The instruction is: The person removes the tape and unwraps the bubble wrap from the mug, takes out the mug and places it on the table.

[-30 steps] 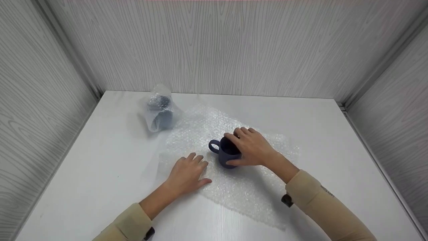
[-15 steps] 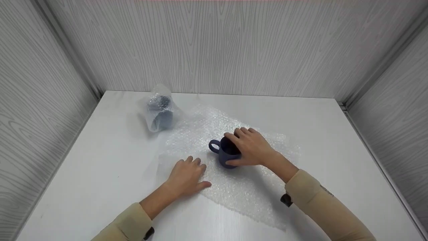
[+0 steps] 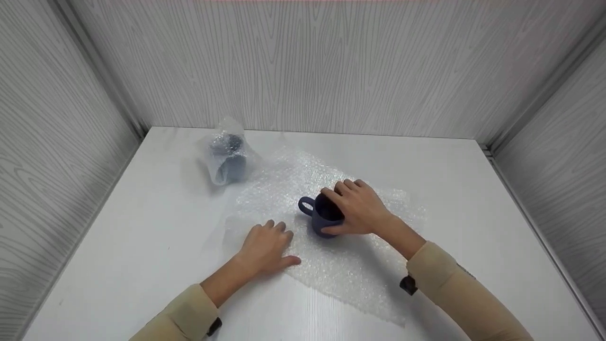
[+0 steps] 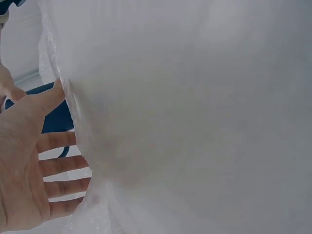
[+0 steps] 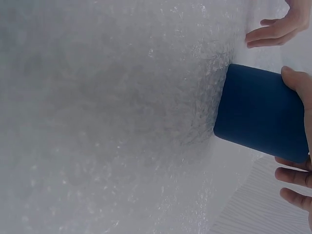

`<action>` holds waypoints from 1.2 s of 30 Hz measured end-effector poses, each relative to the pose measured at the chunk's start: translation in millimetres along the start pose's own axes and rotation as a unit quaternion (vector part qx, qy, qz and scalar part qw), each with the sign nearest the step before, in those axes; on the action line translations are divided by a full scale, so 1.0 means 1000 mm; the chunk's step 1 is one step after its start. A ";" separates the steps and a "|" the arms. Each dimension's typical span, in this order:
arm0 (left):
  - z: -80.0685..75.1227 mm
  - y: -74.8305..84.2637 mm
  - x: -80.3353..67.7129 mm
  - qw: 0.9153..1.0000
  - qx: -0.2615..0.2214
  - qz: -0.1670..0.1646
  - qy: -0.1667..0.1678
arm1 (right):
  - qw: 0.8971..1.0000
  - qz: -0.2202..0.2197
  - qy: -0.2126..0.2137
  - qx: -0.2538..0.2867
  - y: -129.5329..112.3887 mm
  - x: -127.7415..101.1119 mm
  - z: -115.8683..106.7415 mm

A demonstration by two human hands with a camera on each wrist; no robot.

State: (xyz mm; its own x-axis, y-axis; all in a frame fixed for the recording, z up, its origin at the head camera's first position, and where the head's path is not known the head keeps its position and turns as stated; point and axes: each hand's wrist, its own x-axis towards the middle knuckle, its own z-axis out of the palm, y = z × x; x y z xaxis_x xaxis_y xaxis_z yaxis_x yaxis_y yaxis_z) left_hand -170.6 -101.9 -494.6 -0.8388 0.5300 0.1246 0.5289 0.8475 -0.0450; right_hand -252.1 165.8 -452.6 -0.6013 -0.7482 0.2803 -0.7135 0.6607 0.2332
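A dark blue mug (image 3: 320,224) stands upright on a spread sheet of bubble wrap (image 3: 341,274), its handle toward the left. My right hand (image 3: 360,208) holds it from above and the right, thumb on the near side and fingers at the far rim. The right wrist view shows the mug's side (image 5: 263,112) with its base on the wrap. My left hand (image 3: 266,248) rests on the wrap's near-left part, fingers extended and apart from the mug. In the left wrist view, the left hand's fingertips (image 4: 63,187) touch the wrap's edge.
A bluish object (image 3: 232,166) loosely covered in bubble wrap stands at the back left, beside the sheet's far-left corner. The white table (image 3: 123,265) is enclosed by pale wood-grain panels (image 3: 303,66) at the back and sides.
The left hand's fingers have drawn slightly back toward the near side on the wrap. The right hand keeps its hold on the mug, which stays in place.
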 end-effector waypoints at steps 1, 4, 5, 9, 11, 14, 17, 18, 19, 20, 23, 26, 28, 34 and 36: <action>0.000 0.000 0.000 1.000 -0.002 -0.001 0.000 | 1.000 -0.001 0.001 -0.001 0.000 -0.001 -0.001; 0.000 -0.001 0.001 1.000 -0.008 -0.003 -0.001 | 1.000 -0.003 0.006 -0.001 0.000 -0.003 -0.003; -0.001 -0.001 0.002 1.000 -0.008 -0.003 -0.002 | 1.000 -0.003 0.010 0.000 0.000 -0.004 -0.004; 0.000 -0.002 0.004 1.000 -0.009 -0.003 -0.003 | 1.000 0.002 0.025 0.003 0.002 -0.008 -0.010; 0.000 -0.002 0.006 1.000 -0.009 -0.004 -0.007 | 0.999 0.006 0.032 0.003 0.003 -0.011 -0.015; 0.000 -0.002 0.008 1.000 -0.014 -0.008 -0.018 | 0.999 0.011 0.040 -0.002 0.006 -0.018 -0.022; -0.001 -0.003 0.010 0.999 -0.017 -0.011 -0.035 | 0.999 0.017 0.045 -0.005 0.010 -0.027 -0.029; -0.001 -0.003 0.010 0.999 -0.016 -0.012 -0.039 | 0.999 0.019 0.046 -0.007 0.012 -0.030 -0.031; -0.001 -0.003 0.011 0.999 -0.017 -0.012 -0.043 | 0.999 0.022 0.047 -0.006 0.013 -0.033 -0.033; -0.002 -0.003 0.011 0.999 -0.018 -0.012 -0.047 | 0.999 0.025 0.048 -0.006 0.014 -0.037 -0.035; -0.002 -0.004 0.012 0.998 -0.017 -0.011 -0.052 | 0.998 0.036 0.050 -0.005 0.018 -0.049 -0.040; -0.002 -0.004 0.011 0.999 -0.015 -0.007 -0.047 | 0.998 0.049 0.051 -0.005 0.023 -0.061 -0.046; -0.001 -0.004 0.011 0.999 -0.011 -0.006 -0.044 | 0.997 0.056 0.055 -0.006 0.026 -0.069 -0.049; -0.001 -0.005 0.011 0.999 -0.011 -0.003 -0.045 | 0.995 0.070 0.064 -0.014 0.033 -0.094 -0.057; -0.001 -0.005 0.011 0.999 -0.010 -0.004 -0.047 | 0.995 0.073 0.067 -0.017 0.035 -0.102 -0.060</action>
State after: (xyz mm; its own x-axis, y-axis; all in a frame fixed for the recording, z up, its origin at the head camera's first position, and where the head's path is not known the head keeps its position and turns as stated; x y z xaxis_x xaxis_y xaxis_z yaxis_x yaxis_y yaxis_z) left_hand -182.5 -100.2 -492.5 -0.8506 0.5249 0.0305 0.5244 0.8512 -0.0239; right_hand -194.2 268.5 -417.7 -0.6423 -0.6307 0.4355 -0.6078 0.7653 0.2120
